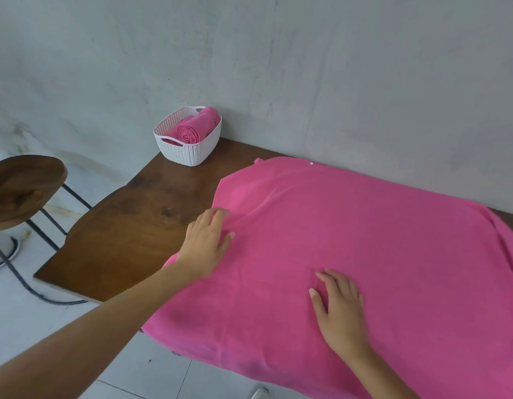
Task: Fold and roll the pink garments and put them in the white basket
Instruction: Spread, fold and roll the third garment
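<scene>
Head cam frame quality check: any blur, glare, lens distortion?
Head view: the left hand is slightly motion-blurred and the right hand sharper. The light is soft and even, with no glare on the pink garment or table and only faint shadows beside the hands. Wide-angle stretch makes the left forearm look oversized. The white basket is in focus.

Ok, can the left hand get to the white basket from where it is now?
Probably yes. The left hand lies flat on the left edge of the spread pink garment, holding nothing, and only bare wooden table lies between it and the white basket at the far corner.
</scene>
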